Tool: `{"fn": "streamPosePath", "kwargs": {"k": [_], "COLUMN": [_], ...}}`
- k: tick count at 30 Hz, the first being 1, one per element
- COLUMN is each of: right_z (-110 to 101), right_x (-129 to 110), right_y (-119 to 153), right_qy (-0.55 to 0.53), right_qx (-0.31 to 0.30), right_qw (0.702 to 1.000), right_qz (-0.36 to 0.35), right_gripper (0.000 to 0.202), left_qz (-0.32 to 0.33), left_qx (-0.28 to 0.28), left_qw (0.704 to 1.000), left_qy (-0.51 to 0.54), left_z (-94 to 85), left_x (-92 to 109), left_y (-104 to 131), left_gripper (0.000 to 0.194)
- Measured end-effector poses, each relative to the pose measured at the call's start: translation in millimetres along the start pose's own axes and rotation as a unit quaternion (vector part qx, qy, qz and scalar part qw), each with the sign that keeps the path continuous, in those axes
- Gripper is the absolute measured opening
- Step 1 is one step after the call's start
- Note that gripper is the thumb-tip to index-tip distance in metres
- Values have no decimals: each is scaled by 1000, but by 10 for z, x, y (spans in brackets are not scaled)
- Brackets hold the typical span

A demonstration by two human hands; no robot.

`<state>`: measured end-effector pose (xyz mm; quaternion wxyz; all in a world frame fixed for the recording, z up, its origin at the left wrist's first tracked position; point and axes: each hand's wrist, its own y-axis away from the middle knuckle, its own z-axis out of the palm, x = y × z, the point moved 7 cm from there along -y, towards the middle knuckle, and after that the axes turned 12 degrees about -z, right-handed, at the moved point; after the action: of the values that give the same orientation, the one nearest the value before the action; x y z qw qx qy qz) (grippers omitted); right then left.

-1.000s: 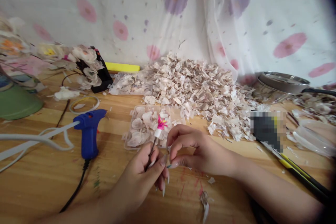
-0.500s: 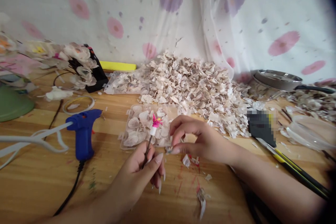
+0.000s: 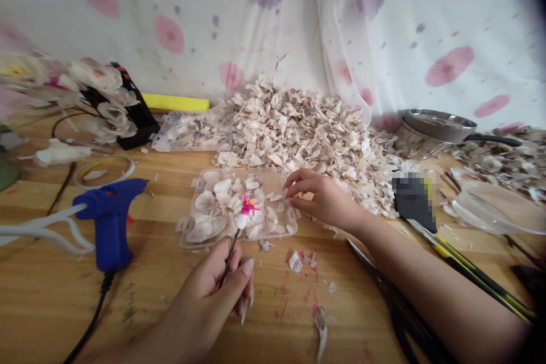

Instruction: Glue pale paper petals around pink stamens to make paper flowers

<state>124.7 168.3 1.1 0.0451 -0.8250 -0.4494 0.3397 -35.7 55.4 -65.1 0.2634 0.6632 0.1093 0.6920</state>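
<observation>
The right hand [image 3: 321, 198] has moved to the petal box [image 3: 273, 180], grasp unclear; left hand [image 3: 222, 290] grips the stem [image 3: 233, 243].

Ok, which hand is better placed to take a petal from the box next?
Right, I'd say: the right hand is at the clear box, fingers near its petals, while the left hand holds the dark stem.

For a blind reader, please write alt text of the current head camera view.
Left hand holds a dark stem with a pink tip; right hand is at the right side of a clear box of pale petals. A blue glue gun lies left, a petal heap behind.
</observation>
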Motion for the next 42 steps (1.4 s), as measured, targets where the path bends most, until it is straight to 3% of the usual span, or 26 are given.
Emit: {"fn": "streamPosePath", "kwargs": {"k": [4, 11, 16, 26, 32, 42], "right_z": [-72, 3, 75, 160, 206, 251], "right_x": [-71, -309, -348, -300, -344, -303], "right_y": [-19, 14, 25, 39, 40, 43], "right_qy": [-14, 45, 51, 55, 61, 67], "right_qx": [-8, -146, -185, -181, -166, -134], "right_qw": [1000, 988, 980, 981, 983, 987], "right_qz": [-7, -32, -49, -33, -49, -51], "right_gripper": [11, 14, 19, 12, 21, 16], "left_qz": [-9, -4, 17, -9, -9, -4], "left_qx": [9, 5, 10, 20, 14, 8], "left_qw": [1000, 999, 999, 997, 996, 997], "left_qy": [0, -34, -41, -80, -85, -72], "left_z": [-21, -39, -57, -14, -3, 10], "left_x": [16, -19, -110, 31, 25, 28], "left_y": [-3, -26, -18, 11, 6, -12], "left_gripper": [45, 47, 42, 45, 42, 42]}}
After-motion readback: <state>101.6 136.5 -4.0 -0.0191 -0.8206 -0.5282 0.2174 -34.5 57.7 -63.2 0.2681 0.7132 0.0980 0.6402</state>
